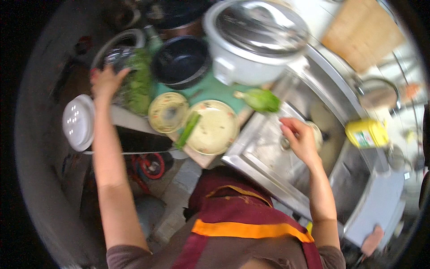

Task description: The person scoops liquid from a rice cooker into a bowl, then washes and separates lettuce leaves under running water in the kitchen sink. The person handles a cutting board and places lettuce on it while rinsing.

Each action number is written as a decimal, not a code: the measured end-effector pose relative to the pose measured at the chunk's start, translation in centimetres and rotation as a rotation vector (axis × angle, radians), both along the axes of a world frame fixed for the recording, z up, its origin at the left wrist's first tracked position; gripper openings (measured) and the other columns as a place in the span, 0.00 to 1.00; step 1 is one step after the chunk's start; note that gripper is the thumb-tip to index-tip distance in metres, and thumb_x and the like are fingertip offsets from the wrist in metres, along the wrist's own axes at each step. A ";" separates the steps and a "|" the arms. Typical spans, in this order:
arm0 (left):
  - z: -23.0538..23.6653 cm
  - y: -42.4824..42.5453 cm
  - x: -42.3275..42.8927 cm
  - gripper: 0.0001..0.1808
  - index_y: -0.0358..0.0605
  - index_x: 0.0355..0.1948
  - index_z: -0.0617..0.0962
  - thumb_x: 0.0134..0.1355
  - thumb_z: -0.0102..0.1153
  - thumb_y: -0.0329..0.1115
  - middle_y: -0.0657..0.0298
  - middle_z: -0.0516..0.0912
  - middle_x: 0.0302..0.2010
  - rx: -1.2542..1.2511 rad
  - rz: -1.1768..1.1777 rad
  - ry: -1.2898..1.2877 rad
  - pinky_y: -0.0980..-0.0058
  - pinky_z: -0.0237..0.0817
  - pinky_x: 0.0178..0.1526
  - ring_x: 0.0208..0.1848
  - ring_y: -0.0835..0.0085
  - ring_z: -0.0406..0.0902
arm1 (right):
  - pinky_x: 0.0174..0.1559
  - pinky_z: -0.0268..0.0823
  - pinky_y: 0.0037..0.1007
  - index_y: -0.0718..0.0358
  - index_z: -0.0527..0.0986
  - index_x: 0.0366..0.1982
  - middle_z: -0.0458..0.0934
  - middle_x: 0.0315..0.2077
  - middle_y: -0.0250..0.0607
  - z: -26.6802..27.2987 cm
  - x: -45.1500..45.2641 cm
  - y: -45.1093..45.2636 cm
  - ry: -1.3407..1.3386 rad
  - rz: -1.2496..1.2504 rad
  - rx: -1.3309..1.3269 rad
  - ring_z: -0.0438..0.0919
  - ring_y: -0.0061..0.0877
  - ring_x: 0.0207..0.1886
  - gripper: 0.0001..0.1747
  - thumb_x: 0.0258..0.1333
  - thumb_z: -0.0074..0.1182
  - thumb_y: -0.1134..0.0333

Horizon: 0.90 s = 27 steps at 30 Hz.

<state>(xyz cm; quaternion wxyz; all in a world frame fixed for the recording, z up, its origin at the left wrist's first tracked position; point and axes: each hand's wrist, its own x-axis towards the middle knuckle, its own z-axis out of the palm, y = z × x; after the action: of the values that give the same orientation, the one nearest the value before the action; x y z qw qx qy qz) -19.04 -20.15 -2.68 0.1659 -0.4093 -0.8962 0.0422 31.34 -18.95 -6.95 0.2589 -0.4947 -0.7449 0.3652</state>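
My left hand reaches out at the far left with thumb and fingers spread. It is beside a clear plastic bag of green leafy vegetables; whether it touches the bag is blurred. Above the metal sink unit is my right hand, fingers loosely bent, with nothing visible in them. A small head of green leafy vegetable lies at the sink's left edge, beyond the right hand. Between my hands sit a cream plate and a smaller patterned bowl. A green stalk piece rests across the plate's left rim.
A large rice cooker with a shiny lid stands at the back, next to a dark pan. A white lid-like object is by my left forearm. On the right are a yellow container, a wooden board and a pink-handled tool.
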 end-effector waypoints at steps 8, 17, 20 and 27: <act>0.1 1.2 0.2 0.38 0.52 0.56 0.65 0.48 0.52 0.62 0.47 0.66 0.55 -0.088 0.045 -0.201 0.57 0.57 0.53 0.57 0.49 0.61 | 0.32 0.69 0.29 0.63 0.72 0.40 0.73 0.36 0.46 -8.6 3.5 1.9 -0.058 -0.241 0.159 0.76 0.32 0.31 0.16 0.46 0.55 0.70; -0.6 -0.1 10.9 0.20 0.38 0.53 0.68 0.59 0.48 0.27 0.50 0.65 0.57 0.771 -0.857 -0.200 0.66 0.54 0.58 0.59 0.59 0.62 | 0.35 0.68 0.29 0.64 0.71 0.41 0.72 0.34 0.45 -4.0 8.2 2.3 0.140 -0.509 0.205 0.74 0.32 0.33 0.17 0.46 0.55 0.69; -2.9 1.1 16.7 0.20 0.37 0.52 0.68 0.57 0.47 0.23 0.52 0.65 0.56 0.757 -0.956 -0.516 0.72 0.61 0.49 0.56 0.61 0.64 | 0.35 0.68 0.29 0.66 0.71 0.40 0.75 0.32 0.48 1.1 11.6 7.8 0.103 -0.582 0.514 0.75 0.33 0.31 0.15 0.48 0.52 0.70; -2.3 -2.2 24.4 0.19 0.33 0.47 0.69 0.52 0.49 0.19 0.50 0.66 0.54 0.649 -1.035 -0.811 0.73 0.65 0.44 0.46 0.62 0.71 | 0.56 0.51 0.46 0.66 0.48 0.59 0.48 0.60 0.52 6.6 15.5 27.0 0.758 -0.960 0.008 0.51 0.41 0.61 0.41 0.51 0.51 0.53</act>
<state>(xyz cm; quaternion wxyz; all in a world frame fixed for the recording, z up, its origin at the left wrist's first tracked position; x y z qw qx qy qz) 5.39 -22.39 -5.02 -0.0672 -0.6941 -0.5464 -0.4638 46.79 8.07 -0.37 0.6433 -0.6098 -0.2965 0.3555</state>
